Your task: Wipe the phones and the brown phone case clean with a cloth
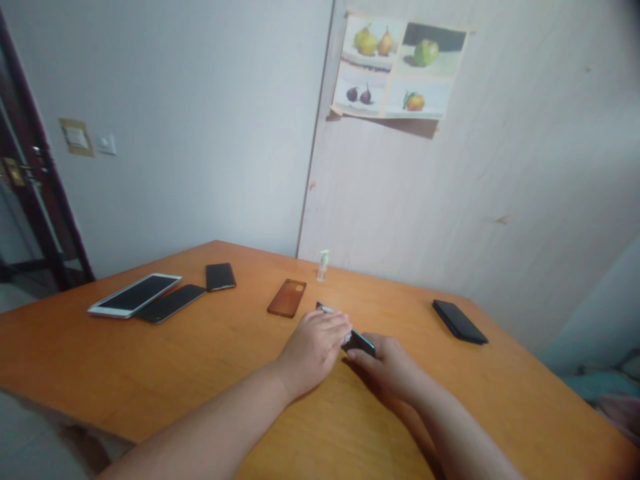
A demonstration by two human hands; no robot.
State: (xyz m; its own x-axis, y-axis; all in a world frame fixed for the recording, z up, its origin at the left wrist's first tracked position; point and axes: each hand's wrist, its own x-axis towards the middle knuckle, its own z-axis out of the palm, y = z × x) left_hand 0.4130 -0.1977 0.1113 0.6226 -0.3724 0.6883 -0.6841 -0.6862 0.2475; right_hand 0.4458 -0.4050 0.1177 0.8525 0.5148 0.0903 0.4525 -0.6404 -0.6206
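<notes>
My right hand (384, 359) grips the near end of a dark smartphone (361, 344), with the thumb and fingers on its edges. The phone is tilted just above the table. My left hand (317, 343) lies over the phone's far part, fingers together, pressing a crumpled white tissue (347, 338) against it. Most of the tissue and the middle of the phone are hidden under that hand. Just beyond my left hand, a brown translucent phone case (287, 298) lies flat. A small clear pump bottle (323, 266) stands upright behind it.
On the left of the wooden table (240, 373) lie a white tablet (135, 295), a black phone (173, 304) touching it and a smaller dark device (220, 277). A black folding case or wallet (459, 321) lies at the right. Walls border the table's far side.
</notes>
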